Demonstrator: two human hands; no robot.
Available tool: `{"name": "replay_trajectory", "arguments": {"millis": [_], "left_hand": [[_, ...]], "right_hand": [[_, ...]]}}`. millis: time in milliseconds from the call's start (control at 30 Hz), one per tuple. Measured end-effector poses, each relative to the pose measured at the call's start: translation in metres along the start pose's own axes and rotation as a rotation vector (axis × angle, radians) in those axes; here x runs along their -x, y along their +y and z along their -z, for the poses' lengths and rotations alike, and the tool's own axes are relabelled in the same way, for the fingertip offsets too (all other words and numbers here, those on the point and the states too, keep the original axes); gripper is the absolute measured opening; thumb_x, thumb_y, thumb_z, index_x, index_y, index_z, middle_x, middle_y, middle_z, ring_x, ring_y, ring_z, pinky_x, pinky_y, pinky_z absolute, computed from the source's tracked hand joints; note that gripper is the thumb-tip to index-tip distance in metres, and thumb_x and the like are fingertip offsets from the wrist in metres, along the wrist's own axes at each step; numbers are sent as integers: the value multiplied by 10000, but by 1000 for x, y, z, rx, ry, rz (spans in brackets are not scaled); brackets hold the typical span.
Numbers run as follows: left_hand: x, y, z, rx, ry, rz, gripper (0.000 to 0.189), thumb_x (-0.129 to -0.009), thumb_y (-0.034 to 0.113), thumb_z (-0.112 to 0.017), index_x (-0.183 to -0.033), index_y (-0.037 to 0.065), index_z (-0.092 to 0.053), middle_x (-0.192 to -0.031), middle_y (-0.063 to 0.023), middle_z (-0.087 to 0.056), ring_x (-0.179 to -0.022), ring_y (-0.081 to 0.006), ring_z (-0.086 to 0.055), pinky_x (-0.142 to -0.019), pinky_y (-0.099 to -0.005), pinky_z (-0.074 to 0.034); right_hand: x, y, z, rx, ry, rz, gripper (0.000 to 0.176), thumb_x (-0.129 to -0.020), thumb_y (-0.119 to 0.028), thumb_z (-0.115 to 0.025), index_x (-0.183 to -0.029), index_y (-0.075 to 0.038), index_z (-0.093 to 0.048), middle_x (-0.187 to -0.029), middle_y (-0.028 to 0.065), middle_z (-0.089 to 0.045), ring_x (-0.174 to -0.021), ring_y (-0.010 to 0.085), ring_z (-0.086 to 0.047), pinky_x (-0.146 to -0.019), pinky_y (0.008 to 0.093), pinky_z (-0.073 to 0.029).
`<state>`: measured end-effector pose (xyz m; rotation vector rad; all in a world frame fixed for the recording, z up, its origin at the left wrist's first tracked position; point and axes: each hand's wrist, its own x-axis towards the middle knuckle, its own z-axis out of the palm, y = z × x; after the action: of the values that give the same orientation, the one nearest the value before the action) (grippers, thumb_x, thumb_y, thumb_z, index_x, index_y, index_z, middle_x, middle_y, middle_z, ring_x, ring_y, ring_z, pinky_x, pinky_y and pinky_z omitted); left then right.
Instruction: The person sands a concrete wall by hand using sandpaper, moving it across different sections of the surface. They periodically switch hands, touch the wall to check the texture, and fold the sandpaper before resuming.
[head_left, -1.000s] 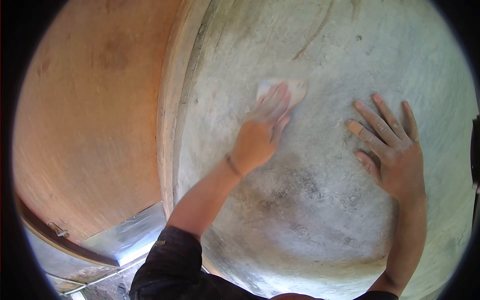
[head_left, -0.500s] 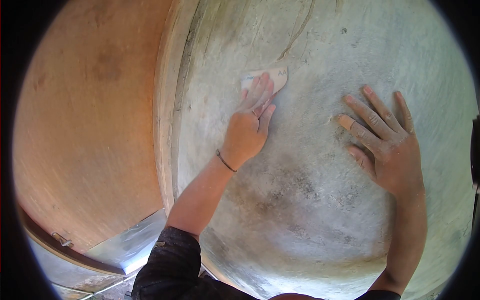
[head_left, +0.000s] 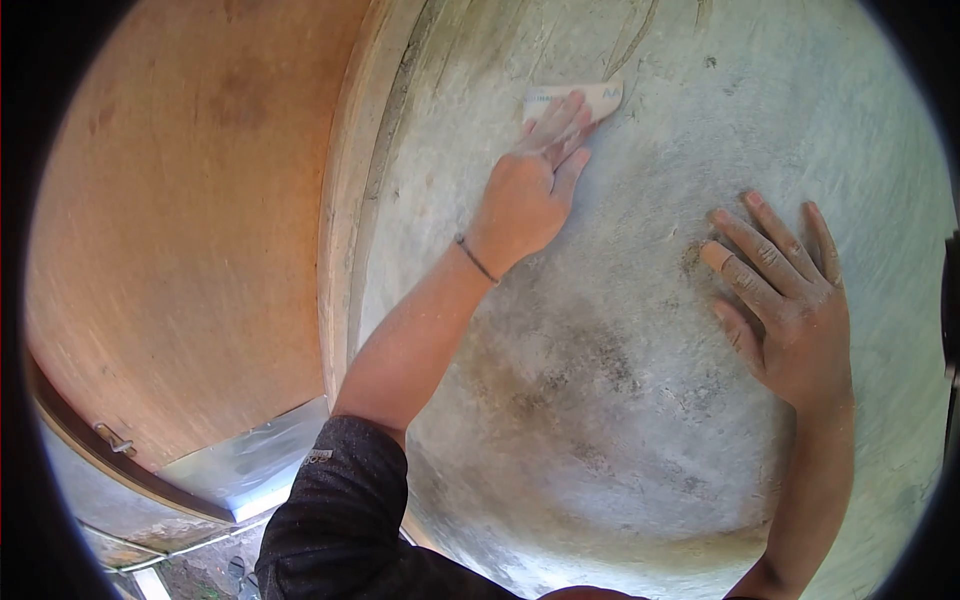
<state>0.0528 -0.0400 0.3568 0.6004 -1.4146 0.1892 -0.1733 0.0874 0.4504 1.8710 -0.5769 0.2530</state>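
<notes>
Pressing pale sandpaper [head_left: 585,98], dusty, faint print, grey wall [head_left: 620,400]

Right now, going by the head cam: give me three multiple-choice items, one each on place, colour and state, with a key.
1. Where is the sandpaper?
A. Pressed to the grey wall under the left hand's fingers
B. Under the right palm
C. On the wooden panel

2. What colour is the wooden panel left of the wall?
A. Blue
B. Orange-brown
C. White

3. How is the right hand placed?
A. Clenched in a fist
B. Lifted clear of the wall
C. Flat on the wall, fingers spread

Key:
1 A: the pale strip shows just past the left fingertips, against the wall.
2 B: the panel is a warm orange-brown beside the grey surface.
3 C: the palm and all the fingers lie open on the wall, holding nothing.
</notes>
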Motion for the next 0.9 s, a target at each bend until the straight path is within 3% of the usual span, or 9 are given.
{"name": "replay_trajectory", "arguments": {"millis": [100,367,600,700,833,900], "left_hand": [[38,-7,-2,-148,21,-84,380,-938,173,-464,-1286,25,-504,-1409,-149,-396,-1259,-333,-427,-1089,-361,-301],[-18,-4,0,-169,17,-65,380,-943,174,-443,-1277,4,-509,-1419,-97,-399,-1281,-299,-418,-1098,-383,-286],[32,0,-7,-200,26,-67,390,-939,192,-447,-1277,7,-509,-1396,-101,-425,-1248,-300,-453,-1100,-389,-286],[-1,-7,-12,-268,87,-123,382,-937,182,-454,-1270,5,-516,-1397,-102,-425,-1239,-302,-463,-1097,-385,-293],[-26,-1,-3,-220,0,-1,373,-932,162,-460,-1258,-10,-521,-1415,-96,-403,-1260,-298,-440,-1100,-389,-288],[-12,2,-1,-58,18,35,354,-926,151,-471,-1240,5,-544,-1405,-105,-417,-1252,-300,-449,-1093,-376,-302]], "right_hand": [[1,-1,0,-22,6,5,276,-787,-281,-643,-1036,-165,-670,-1213,-9,-606,-1246,200,-476,-1081,520,-286],[-1,-1,-4,-64,10,13,254,-787,-253,-646,-1016,-148,-672,-1182,0,-618,-1233,207,-490,-1072,516,-297],[-1,-2,-2,-69,15,3,237,-783,-253,-650,-992,-147,-681,-1154,1,-633,-1214,196,-507,-1071,503,-309],[-1,0,-3,-64,-23,23,293,-826,-295,-604,-1049,-115,-662,-1215,40,-606,-1235,245,-490,-1081,508,-280],[-2,1,-1,-72,-36,31,295,-833,-290,-595,-1060,-112,-657,-1216,43,-606,-1236,245,-490,-1080,505,-281],[-4,-1,-2,-60,27,18,270,-759,-250,-672,-1001,-130,-688,-1157,11,-636,-1207,201,-515,-1066,490,-316]]}}
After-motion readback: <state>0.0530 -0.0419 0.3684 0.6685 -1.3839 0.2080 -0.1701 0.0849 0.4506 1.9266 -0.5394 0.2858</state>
